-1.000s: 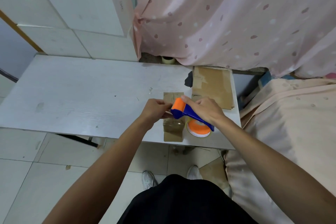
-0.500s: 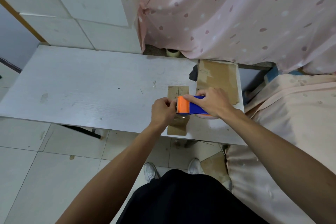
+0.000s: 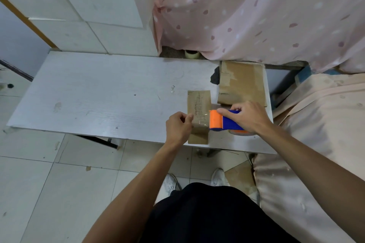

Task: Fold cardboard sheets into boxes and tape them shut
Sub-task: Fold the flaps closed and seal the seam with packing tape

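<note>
Well, at the near right corner of the white wood-grain tabletop [image 3: 98, 94] lies a narrow flat brown cardboard piece [image 3: 198, 100], matt and creased, its long side running twelve to six o'clock. The left hand [image 3: 178, 127] sits at the piece's nine o'clock edge, thumb and curled fingers pinching the loose end of a glossy clear tape strip [image 3: 201, 123] that stretches across the cardboard toward three o'clock. There the right hand [image 3: 247, 116] wraps its fingers round a plastic tape dispenser [image 3: 223, 120] with an orange roller head and a blue body, the roller right at the cardboard's three o'clock edge. At one o'clock from the piece, just beside it, rests a larger flattened brown cardboard sheet [image 3: 242, 85] patched with shiny tape. Behind the table at twelve o'clock hangs a soft pink spotted curtain [image 3: 256, 16], a small pale tape roll [image 3: 192, 54] at its hem, and smooth peach fabric [image 3: 316, 124] bulks at three o'clock
</note>
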